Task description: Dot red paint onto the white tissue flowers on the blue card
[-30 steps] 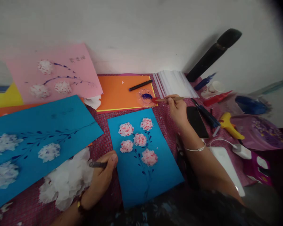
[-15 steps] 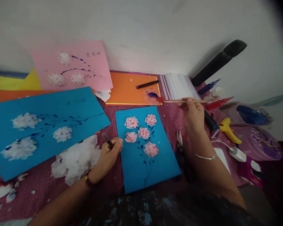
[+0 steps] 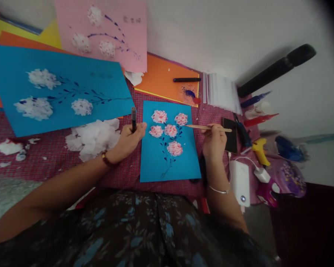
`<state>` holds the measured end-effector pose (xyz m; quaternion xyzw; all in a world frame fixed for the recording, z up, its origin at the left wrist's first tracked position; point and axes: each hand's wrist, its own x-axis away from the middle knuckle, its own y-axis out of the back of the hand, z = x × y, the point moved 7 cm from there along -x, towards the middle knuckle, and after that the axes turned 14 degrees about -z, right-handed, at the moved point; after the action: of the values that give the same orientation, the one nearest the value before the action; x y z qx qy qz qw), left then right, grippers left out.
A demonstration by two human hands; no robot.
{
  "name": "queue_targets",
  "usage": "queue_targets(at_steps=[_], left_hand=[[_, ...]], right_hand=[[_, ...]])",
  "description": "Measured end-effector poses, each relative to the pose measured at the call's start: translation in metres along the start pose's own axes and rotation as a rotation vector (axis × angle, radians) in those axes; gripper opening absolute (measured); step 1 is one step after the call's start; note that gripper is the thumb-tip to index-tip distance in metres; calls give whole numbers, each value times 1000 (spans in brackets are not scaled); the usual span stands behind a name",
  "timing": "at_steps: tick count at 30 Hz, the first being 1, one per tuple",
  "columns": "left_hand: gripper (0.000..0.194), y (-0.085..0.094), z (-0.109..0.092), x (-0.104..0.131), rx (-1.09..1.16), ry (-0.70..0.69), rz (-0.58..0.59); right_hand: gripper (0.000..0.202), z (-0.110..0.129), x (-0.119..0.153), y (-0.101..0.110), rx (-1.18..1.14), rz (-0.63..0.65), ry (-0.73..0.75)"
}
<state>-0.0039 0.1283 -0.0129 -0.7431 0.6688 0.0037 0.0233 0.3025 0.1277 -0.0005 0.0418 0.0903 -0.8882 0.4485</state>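
Observation:
In the middle of the table lies a blue sheet [image 3: 153, 163] bearing several puffy white flowers flecked with red, one of them the upper right flower [image 3: 181, 119], and dark painted stems. My right hand [image 3: 215, 141] is closed round a thin wooden stick [image 3: 202, 127], whose tip points left at the sheet's right side, close to that flower. My left hand [image 3: 130, 139] is closed on a dark marker [image 3: 134, 118] held upright, with the fingertips at the sheet's left edge. Blue and red paint [image 3: 189, 93] sits on a clear piece atop an orange sheet [image 3: 158, 72].
A larger blue sheet [image 3: 105, 78] and a pink sheet [image 3: 130, 37] with flowers lie left. Crumpled white tissue [image 3: 94, 139] is beside my left forearm. Right stand a power bank [image 3: 240, 181], a yellow-handled tool [image 3: 260, 150], paint tubes [image 3: 260, 119] and plastic sleeves [image 3: 221, 91].
My right hand has brought the stick from the red paint back toward me, to the flowers on the blue sheet. The view has tilted downward. My left hand still holds the marker.

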Motion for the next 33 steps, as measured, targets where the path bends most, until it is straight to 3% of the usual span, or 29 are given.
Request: queue_targets(at_steps=[5,12,23,29,33], left_hand=[[51,-1,3,-4,-27,-5,-5],[49,1,8,-4,-109,59,11],[42,-1,1,-1,-189,90,55],[43,0,6,-3,-186,98,42],[45,-1,5,-3,-170,92,50]], right_hand=[[18,17,10,-3,244,24,227],[24,16,10,-4,354,51,368],[22,10,11,-10,428,142,396],[21,23,11,-3,345,18,413],[20,22,12,-3,366,30,418]])
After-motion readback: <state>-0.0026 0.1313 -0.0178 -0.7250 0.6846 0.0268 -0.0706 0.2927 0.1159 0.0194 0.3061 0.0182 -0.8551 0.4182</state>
